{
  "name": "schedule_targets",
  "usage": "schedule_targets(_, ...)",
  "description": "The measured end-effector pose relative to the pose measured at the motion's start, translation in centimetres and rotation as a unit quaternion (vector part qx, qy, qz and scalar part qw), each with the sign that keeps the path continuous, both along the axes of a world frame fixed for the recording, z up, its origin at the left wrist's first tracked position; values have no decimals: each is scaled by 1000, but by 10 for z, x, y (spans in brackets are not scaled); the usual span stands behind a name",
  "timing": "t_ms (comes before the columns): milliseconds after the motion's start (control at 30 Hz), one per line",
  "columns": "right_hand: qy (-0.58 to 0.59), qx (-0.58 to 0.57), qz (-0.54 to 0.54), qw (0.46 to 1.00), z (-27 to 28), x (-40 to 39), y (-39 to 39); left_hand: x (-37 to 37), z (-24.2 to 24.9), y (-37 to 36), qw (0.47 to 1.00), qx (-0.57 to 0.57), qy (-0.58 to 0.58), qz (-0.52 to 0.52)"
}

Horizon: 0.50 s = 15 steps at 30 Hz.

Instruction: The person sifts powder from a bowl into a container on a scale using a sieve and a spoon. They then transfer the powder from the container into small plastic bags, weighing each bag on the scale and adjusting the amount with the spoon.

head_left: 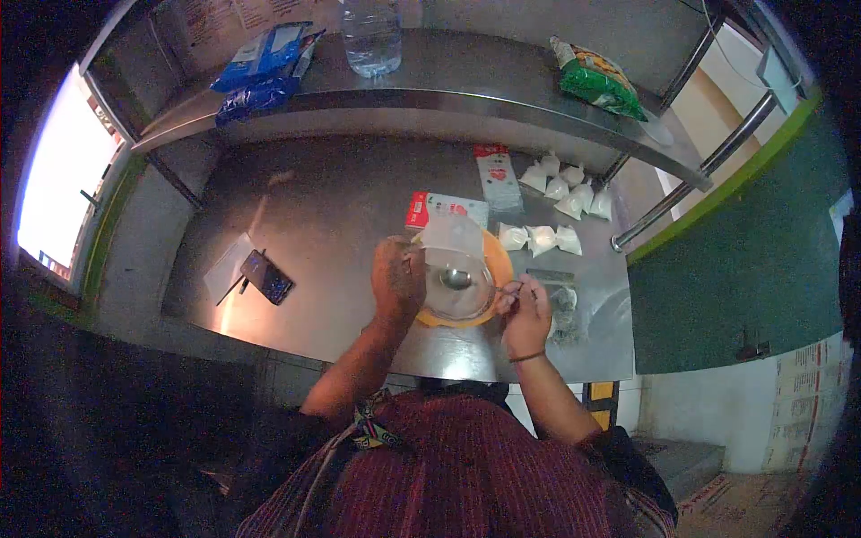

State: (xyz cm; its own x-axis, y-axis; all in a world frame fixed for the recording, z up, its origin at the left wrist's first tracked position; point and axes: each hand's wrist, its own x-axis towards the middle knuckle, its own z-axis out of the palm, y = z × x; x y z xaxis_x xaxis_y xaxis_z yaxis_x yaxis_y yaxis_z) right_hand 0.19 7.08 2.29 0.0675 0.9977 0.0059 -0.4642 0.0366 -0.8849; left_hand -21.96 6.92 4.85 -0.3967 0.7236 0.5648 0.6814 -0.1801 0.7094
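A clear round bowl or lid [455,285] rests over an orange round plate [507,260] near the front edge of the steel table. My left hand [399,280] is at its left side, fingers curled and pressed together by a small translucent bag or sheet [451,236] above the bowl. On the right side, my right hand [527,314] has its fingertips pinched around something small and thin at the bowl's rim, too small to name. A red and white box [420,210] lies just behind the plate.
Several small bags of white powder [542,240] stand at the back right, beside a red and white packet [496,170]. A phone [267,277] lies on the left. Overhead, a shelf [448,90] holds blue packets [260,72], a water bottle [370,40] and a green packet [599,81].
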Motion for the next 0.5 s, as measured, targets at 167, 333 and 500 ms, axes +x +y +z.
schedule_targets(167, 12, -39, -11, 999, 9, 1, 14, 16, 0, -5, 996, 51, -65, -13)
schedule_targets(333, 22, -48, -11, 999, 16, 0, 18, 11, -14, -3, 999, 23, -36, 16)
schedule_targets(500, 45, -65, -12, 997, 11, 1, 24, 7, -31, 3, 992, 104, -61, -27)
